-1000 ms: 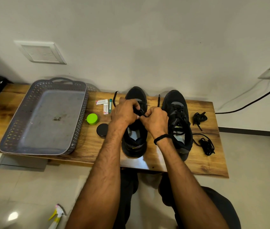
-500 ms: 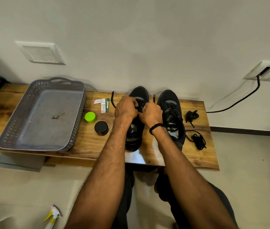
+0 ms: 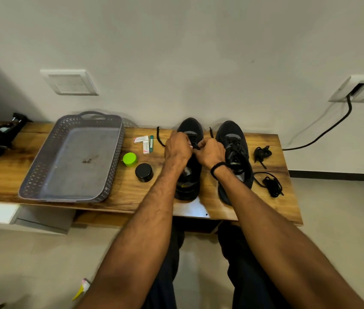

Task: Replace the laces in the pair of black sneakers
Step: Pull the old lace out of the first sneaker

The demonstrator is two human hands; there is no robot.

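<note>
Two black sneakers stand side by side on a wooden bench, toes toward the wall. My left hand and my right hand meet over the left sneaker, each pinching a black lace at its eyelets. One lace end curves out to the left of that shoe, the other end sticks up between the shoes. The right sneaker is laced. Two bundles of loose black laces lie to its right.
A grey perforated tray sits at the left of the bench. Between it and the shoes lie a green cap, a black round tin and small white packets. A black cable runs from a wall socket.
Both hands have shifted slightly toward the toe of the left sneaker, staying on the lace. The camera view has moved a little; nothing else on the bench moved.
</note>
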